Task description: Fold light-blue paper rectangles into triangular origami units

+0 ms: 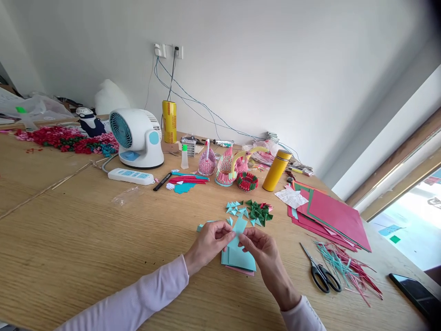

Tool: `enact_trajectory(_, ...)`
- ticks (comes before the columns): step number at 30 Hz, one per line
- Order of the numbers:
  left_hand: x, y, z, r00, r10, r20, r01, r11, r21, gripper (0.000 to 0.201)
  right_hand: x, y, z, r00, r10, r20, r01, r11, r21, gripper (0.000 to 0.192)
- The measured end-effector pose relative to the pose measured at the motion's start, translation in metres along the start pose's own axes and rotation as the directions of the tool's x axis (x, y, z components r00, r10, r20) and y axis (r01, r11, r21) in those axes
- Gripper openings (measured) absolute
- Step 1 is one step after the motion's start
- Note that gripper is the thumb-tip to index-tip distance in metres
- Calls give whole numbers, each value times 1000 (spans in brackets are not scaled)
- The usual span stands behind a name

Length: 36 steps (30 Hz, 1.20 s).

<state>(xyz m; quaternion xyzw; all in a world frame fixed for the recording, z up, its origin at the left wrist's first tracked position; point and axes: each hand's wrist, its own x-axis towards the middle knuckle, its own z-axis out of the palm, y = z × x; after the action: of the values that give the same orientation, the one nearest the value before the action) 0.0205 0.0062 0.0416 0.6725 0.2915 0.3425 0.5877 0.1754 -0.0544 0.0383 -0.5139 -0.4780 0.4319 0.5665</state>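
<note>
Both hands meet over the wooden table (pixel 86 239), pinching one small strip of light blue paper (pixel 239 226) between them: the left hand (pixel 210 242) grips its near edge with thumb and fingertips, the right hand (pixel 262 250) closes on it from the other side. Just beneath lies a stack of blue sheets (pixel 241 258) over a pink one. Folded blue and green triangles (pixel 253 211) sit just beyond, black-handled scissors (pixel 320 271) lie to the right beside paper trimmings (pixel 347 269), and a yellow flask (pixel 276 170) stands farther back.
</note>
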Motion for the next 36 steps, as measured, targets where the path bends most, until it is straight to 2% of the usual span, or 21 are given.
enact_trajectory(4, 0, -5, 2, 1000, 4, 2, -4, 998, -62, 31, -1, 4, 2, 999, -15, -37, 18, 996, 92, 27)
enact_trajectory(10, -4, 0, 1, 999, 5, 38, 0, 992, -126, 26, -2, 8, 4, 999, -35, 12, 31, 976, 215, 18)
enact_trajectory(16, -5, 0, 1, 999, 27, 40, -18, 976, -219, 28, -5, 11, 2, 998, -56, 27, 48, 968, 247, 11)
enact_trajectory(21, -6, -4, 2, 996, 49, 70, -25, 953, -301, 26, -7, 11, 2, 998, -63, 19, 58, 980, 193, 11)
enact_trajectory(29, -9, -2, 2, 992, -106, 62, 123, 890, -440, 19, -8, 9, 7, 998, -47, 29, 43, 990, 133, 16)
enact_trajectory(36, -5, -8, -2, 963, -238, 126, 263, 737, -623, 18, -12, 1, 5, 990, -77, 120, 70, 995, 67, 16)
